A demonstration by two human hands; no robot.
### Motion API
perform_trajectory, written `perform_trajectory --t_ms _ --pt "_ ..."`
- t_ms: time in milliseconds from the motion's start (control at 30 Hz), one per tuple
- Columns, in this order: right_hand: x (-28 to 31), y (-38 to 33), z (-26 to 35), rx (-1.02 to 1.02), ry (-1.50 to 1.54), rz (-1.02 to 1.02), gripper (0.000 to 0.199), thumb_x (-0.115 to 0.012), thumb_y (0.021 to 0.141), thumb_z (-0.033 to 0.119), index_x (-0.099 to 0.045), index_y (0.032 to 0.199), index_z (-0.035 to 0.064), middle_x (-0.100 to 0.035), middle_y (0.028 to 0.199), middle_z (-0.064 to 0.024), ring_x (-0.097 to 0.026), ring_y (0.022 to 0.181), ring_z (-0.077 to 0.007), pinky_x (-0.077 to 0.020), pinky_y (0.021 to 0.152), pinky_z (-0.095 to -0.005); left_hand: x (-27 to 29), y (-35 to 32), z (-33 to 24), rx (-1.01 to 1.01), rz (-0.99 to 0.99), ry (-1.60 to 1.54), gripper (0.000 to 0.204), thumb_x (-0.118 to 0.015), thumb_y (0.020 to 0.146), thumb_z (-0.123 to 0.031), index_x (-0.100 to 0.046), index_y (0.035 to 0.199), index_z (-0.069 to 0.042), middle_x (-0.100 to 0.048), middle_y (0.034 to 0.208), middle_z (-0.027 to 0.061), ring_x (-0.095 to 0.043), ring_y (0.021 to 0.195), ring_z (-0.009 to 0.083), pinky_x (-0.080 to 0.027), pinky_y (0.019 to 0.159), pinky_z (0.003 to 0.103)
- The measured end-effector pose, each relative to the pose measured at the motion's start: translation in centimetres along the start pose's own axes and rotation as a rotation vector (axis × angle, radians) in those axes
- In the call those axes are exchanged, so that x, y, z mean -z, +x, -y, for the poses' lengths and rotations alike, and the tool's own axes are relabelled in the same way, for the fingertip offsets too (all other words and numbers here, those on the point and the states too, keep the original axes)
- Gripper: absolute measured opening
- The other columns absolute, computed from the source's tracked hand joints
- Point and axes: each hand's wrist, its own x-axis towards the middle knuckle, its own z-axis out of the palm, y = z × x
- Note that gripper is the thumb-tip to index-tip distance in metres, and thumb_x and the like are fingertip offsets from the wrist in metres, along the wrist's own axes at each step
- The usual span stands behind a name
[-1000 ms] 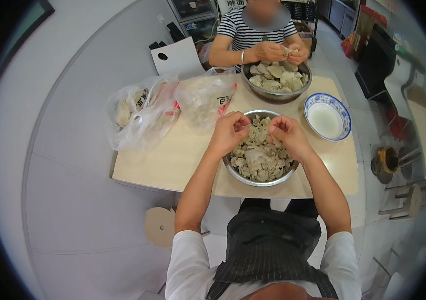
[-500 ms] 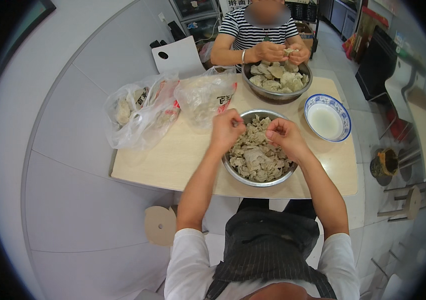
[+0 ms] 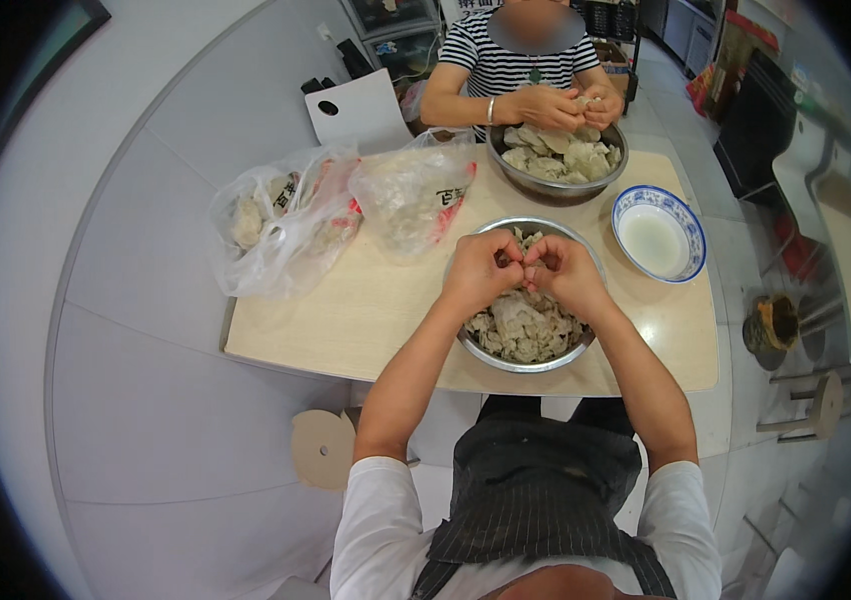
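Observation:
A steel bowl (image 3: 529, 366) at the table's near edge is heaped with crumpled, pale grey-beige torn pieces (image 3: 526, 325), whose exact kind I cannot tell. Over its far half my left hand (image 3: 484, 268) and my right hand (image 3: 566, 272) meet, thumbs and forefingers pinched and almost touching. What they grip is mostly hidden by the fingers; it appears to be a small pale torn piece. A larger, thin, flat piece lies on top of the heap, just below my fingertips.
Across the table (image 3: 346, 340) a person in a striped top works with both hands over another steel bowl (image 3: 561, 188) of larger flat pieces. A blue-and-white bowl (image 3: 659, 235) of cloudy liquid stands at right. Plastic bags (image 3: 411, 195) lie at left; a stool (image 3: 323, 450) stands below.
My hands were apart over the bowl; they have come together, the left moving right and slightly down. The person opposite has shifted their hands slightly.

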Motion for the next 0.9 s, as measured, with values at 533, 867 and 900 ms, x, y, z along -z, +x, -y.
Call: perform_trajectory --t_ms 533,867,900 --pt "-0.3 0.1 0.1 -0.048 0.077 0.006 0.01 -0.064 0.089 -0.002 -0.059 0.097 -0.0001 -0.064 0.084 -0.004 -0.059 0.069 -0.0098 -0.0489 0.061 -0.0237 1.0 -0.5 0.1 -0.012 0.078 -0.102 0.011 -0.072 0.078 0.002 -0.064 0.085 0.001 -0.064 0.077 0.0021 -0.061 0.072 0.0081 -0.049 0.063 0.024" --pt "-0.1 -0.3 0.8 -0.009 0.074 -0.026 0.01 -0.061 0.089 -0.004 -0.058 0.099 -0.0011 -0.063 0.083 -0.0044 -0.062 0.072 -0.0113 -0.0513 0.063 -0.0246 2.4 -0.3 0.5 -0.176 -0.048 0.007 0.023 -0.073 0.076 0.003 -0.065 0.097 -0.001 -0.063 0.076 0.0022 -0.063 0.071 0.0166 -0.051 0.066 0.025" --pt "-0.4 -0.1 0.9 -0.011 0.073 -0.027 0.01 -0.06 0.09 -0.004 -0.058 0.099 -0.0012 -0.063 0.082 -0.0046 -0.062 0.072 -0.0115 -0.0515 0.063 -0.0247 1.8 -0.5 -0.1 -0.145 0.014 -0.078 0.029 -0.076 0.077 0.002 -0.064 0.104 -0.001 -0.065 0.081 0.0023 -0.063 0.073 0.0135 -0.052 0.067 0.024"
